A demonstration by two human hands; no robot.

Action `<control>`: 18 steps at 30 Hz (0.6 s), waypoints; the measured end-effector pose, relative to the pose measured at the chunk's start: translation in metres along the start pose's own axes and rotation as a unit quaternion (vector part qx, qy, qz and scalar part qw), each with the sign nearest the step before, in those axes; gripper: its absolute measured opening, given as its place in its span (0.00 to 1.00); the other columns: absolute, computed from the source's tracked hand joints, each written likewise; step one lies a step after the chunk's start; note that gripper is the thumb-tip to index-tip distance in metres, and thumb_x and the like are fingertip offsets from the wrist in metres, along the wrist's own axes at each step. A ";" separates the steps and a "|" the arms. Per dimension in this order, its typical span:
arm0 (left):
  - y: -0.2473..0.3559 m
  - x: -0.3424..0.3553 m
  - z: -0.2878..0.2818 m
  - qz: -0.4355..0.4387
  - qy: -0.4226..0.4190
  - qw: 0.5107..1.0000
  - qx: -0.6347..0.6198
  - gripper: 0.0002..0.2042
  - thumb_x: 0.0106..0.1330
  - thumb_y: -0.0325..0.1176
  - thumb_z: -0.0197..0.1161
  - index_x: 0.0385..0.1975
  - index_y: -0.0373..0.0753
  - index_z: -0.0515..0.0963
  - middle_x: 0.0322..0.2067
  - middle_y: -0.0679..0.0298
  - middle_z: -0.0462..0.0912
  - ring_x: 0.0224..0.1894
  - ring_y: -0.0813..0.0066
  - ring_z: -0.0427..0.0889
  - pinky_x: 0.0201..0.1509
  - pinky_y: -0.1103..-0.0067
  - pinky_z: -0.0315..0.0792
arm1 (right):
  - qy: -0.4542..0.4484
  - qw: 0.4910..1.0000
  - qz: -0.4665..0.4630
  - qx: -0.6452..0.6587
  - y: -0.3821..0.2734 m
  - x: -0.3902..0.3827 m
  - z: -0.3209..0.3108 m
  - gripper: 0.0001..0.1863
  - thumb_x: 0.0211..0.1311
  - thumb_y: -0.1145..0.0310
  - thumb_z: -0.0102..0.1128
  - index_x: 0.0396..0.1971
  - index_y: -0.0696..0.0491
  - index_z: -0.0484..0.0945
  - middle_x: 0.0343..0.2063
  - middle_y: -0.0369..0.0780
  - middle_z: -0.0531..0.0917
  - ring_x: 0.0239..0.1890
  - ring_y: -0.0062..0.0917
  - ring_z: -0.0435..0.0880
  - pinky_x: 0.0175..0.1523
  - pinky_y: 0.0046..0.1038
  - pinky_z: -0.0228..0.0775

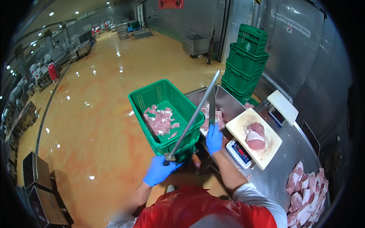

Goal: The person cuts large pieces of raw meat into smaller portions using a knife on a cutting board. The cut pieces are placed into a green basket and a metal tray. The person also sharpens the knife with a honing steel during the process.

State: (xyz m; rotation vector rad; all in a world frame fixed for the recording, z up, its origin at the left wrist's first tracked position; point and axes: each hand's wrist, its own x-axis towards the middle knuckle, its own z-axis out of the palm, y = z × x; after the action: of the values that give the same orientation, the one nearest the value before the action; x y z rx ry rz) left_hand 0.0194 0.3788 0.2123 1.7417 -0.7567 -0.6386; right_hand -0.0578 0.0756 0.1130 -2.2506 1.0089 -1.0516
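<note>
My left hand (157, 171), in a blue glove, is closed round the handle of a long sharpening steel (194, 117) that slants up to the right. My right hand (214, 140), also gloved in blue, grips a knife (211, 108) with its blade upright. Blade and steel are close together near the steel's upper part; whether they touch I cannot tell. Right of my right hand, a piece of raw meat (256, 136) lies on a white cutting board (272, 146) on top of a digital scale (240, 152). Beyond the knife, more meat (218, 118) lies in a metal tray (230, 99).
A green crate (180, 103) with meat trimmings (161, 121) stands left of the steel, stacked on another. Meat slabs (308, 193) are piled on the steel table (289, 159) at right. Behind stand stacked green crates (245, 60) and a second scale (283, 106).
</note>
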 end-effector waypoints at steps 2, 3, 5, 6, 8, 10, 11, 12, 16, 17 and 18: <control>-0.011 -0.003 -0.008 0.056 0.102 0.988 0.100 0.07 0.62 0.34 0.67 0.25 0.38 0.80 0.16 0.59 0.78 0.18 0.66 0.78 0.24 0.68 0.70 | -0.017 0.992 0.005 0.126 0.002 -0.037 -0.010 0.14 0.78 0.62 0.46 0.39 0.57 0.75 0.25 0.51 0.83 0.29 0.52 0.84 0.33 0.50 0.71; -0.008 0.002 -0.016 0.078 0.151 0.971 0.169 0.07 0.61 0.34 0.67 0.26 0.38 0.81 0.18 0.55 0.79 0.19 0.60 0.79 0.24 0.66 0.70 | -0.021 0.984 0.013 0.175 0.008 -0.052 -0.009 0.14 0.77 0.63 0.47 0.37 0.57 0.76 0.25 0.50 0.84 0.29 0.50 0.84 0.33 0.47 0.72; -0.002 0.015 -0.033 0.120 0.216 0.929 0.276 0.08 0.60 0.36 0.68 0.27 0.38 0.81 0.21 0.50 0.80 0.21 0.51 0.79 0.25 0.63 0.70 | 0.018 0.976 -0.028 0.217 -0.013 -0.048 -0.017 0.13 0.76 0.64 0.47 0.37 0.57 0.77 0.25 0.49 0.83 0.28 0.48 0.84 0.35 0.43 0.73; -0.001 0.020 -0.042 0.137 0.236 0.910 0.312 0.08 0.59 0.36 0.68 0.27 0.38 0.80 0.23 0.48 0.80 0.22 0.48 0.79 0.25 0.61 0.70 | -0.003 0.975 -0.031 0.218 -0.025 -0.035 -0.027 0.13 0.76 0.64 0.47 0.36 0.58 0.77 0.25 0.48 0.83 0.27 0.44 0.83 0.34 0.41 0.73; 0.006 0.027 -0.051 0.159 0.258 0.885 0.354 0.10 0.59 0.37 0.69 0.26 0.38 0.79 0.23 0.47 0.79 0.24 0.44 0.78 0.26 0.60 0.69 | -0.006 0.968 -0.042 0.249 -0.070 0.005 -0.063 0.13 0.76 0.65 0.48 0.34 0.58 0.77 0.23 0.46 0.82 0.25 0.36 0.82 0.33 0.37 0.72; 0.015 0.028 -0.054 0.167 0.271 0.872 0.372 0.11 0.59 0.38 0.68 0.24 0.38 0.77 0.22 0.47 0.78 0.24 0.44 0.77 0.26 0.59 0.68 | 0.034 0.924 -0.054 0.377 -0.111 0.046 -0.089 0.13 0.77 0.66 0.48 0.32 0.57 0.74 0.21 0.40 0.79 0.22 0.26 0.78 0.29 0.32 0.68; 0.019 0.029 -0.053 0.170 0.272 0.874 0.365 0.11 0.59 0.38 0.68 0.23 0.38 0.77 0.22 0.48 0.78 0.24 0.43 0.77 0.25 0.59 0.67 | 0.059 0.880 -0.058 0.468 -0.125 0.061 -0.100 0.13 0.78 0.66 0.47 0.31 0.56 0.72 0.19 0.35 0.76 0.19 0.20 0.74 0.26 0.28 0.65; 0.024 0.031 -0.053 0.175 0.276 0.875 0.358 0.12 0.59 0.37 0.68 0.23 0.38 0.76 0.22 0.48 0.78 0.24 0.43 0.77 0.25 0.59 0.67 | 0.086 0.866 -0.063 0.489 -0.138 0.069 -0.114 0.13 0.78 0.66 0.46 0.31 0.56 0.72 0.19 0.35 0.76 0.19 0.21 0.74 0.26 0.29 0.66; 0.031 0.030 -0.059 0.196 0.280 0.863 0.373 0.12 0.59 0.37 0.68 0.22 0.37 0.75 0.22 0.48 0.78 0.23 0.43 0.76 0.25 0.59 0.66 | 0.120 0.932 -0.132 0.315 -0.110 0.068 -0.104 0.13 0.75 0.67 0.52 0.30 0.57 0.73 0.21 0.45 0.78 0.21 0.35 0.77 0.28 0.36 0.70; 0.032 0.030 -0.061 0.200 0.294 0.858 0.372 0.13 0.59 0.38 0.69 0.22 0.37 0.75 0.22 0.48 0.77 0.23 0.43 0.76 0.25 0.59 0.66 | 0.064 0.964 -0.165 0.200 -0.064 0.050 -0.079 0.12 0.75 0.66 0.52 0.32 0.57 0.76 0.23 0.48 0.79 0.24 0.43 0.79 0.31 0.40 0.71; 0.032 0.030 -0.063 0.206 0.308 0.852 0.370 0.13 0.59 0.38 0.69 0.21 0.37 0.74 0.21 0.48 0.77 0.22 0.44 0.75 0.24 0.59 0.65 | 0.017 0.975 -0.207 0.084 -0.017 0.033 -0.058 0.11 0.74 0.65 0.53 0.34 0.56 0.79 0.26 0.51 0.81 0.27 0.50 0.81 0.33 0.45 0.73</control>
State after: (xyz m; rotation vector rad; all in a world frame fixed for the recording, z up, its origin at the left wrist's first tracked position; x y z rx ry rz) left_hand 0.0799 0.3878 0.2591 2.1872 -0.9246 0.5859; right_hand -0.0818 0.0555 0.1743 -2.3598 0.4458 -1.2936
